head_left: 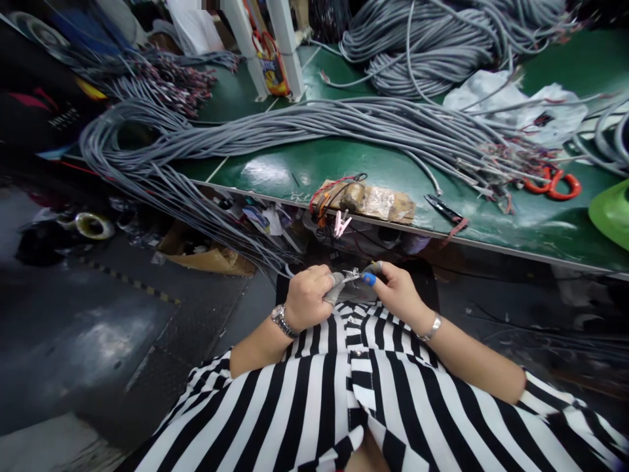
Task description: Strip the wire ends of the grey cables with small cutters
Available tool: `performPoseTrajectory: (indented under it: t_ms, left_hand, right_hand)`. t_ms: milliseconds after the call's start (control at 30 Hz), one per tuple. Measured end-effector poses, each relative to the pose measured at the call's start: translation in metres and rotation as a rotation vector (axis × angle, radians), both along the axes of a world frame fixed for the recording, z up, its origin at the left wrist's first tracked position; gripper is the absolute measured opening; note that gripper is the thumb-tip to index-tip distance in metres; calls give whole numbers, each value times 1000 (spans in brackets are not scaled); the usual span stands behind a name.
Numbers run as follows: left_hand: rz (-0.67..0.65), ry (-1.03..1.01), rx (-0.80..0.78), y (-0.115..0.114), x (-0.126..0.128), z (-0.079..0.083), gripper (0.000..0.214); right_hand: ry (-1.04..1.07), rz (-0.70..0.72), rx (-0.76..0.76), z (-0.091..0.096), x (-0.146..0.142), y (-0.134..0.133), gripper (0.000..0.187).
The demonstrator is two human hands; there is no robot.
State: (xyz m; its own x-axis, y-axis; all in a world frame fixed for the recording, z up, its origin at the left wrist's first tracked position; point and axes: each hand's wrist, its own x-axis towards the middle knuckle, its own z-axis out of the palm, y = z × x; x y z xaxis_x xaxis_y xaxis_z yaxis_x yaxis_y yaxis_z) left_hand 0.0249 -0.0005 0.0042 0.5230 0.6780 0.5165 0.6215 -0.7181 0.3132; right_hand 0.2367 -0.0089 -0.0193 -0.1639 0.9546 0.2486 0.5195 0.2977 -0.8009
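Observation:
In front of my striped shirt, my left hand (308, 298) is closed around a grey cable, its fingers wrapped in grey covering. The frayed, silvery cable end (350, 275) sticks out toward my right hand (397, 290). That hand pinches at the frayed end with thumb and forefinger; blue tape covers the thumb tip and a grey cover the forefinger. From the left hand, the cable seems to run up toward a long bundle of grey cables (275, 128) lying across the green bench (250, 172) and hanging over its left side.
Wire cutters (445, 211) and red-handled scissors (553, 183) lie on the bench at right. A taped cardboard strip (381, 202) with a pink clip (341, 224) sits at the front edge. Coiled grey cables (432, 52) are piled behind. A green object (612, 211) stands far right.

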Motion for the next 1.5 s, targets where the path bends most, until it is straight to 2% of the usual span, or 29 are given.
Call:
performPoseTrajectory:
  t_ms: [100,200,300,400,467,533,600,700,867,1033,1167,1267,1400,1500]
  left_hand:
    - [42,-14,-35,2,-2,1,17]
    - [50,1,-61,1,-2,0,19]
    - [-11,-2,-101,-4,4,-3,18]
    - [-221,2,-148,-11,10,-6,18]
    - [-282,-5,-171,-11,11,-7,18]
    - [-172,-52,-224,-6,7,-7,15]
    - [-56,-120,-295,1,1,-6,15]
    - [11,-196,-381,9,-5,-6,14]
    - [1,-238,-569,8,-3,-6,19]
    - [-9,-257,-738,6,-2,-1,30]
    - [-8,-248,-791,6,-1,4,35]
    - [-16,-233,-836,6,0,9,36]
    - [-62,-240,-964,6,1,16,38]
    - [-45,-307,-1092,4,1,16,32]
  right_hand:
    - [-208,31,231,6,4,-2,8]
    - [-273,47,380,9,6,-2,8]
    - [-199,-38,312,3,5,7,9]
    - [30,-298,115,-4,14,24,15]
    - [159,-439,50,-5,26,32,19]
    - [129,-327,70,1,38,32,17]
    - [-4,-125,158,12,46,25,14]
    - [-231,60,328,29,49,13,11]
    - [-511,95,485,42,42,8,13]
    - [-628,102,491,39,38,12,14]
    - [-637,143,462,37,36,13,14]
    - [-569,205,419,38,34,14,13]
    - [-346,312,328,34,32,16,16]
    - [-108,302,190,24,26,15,22]
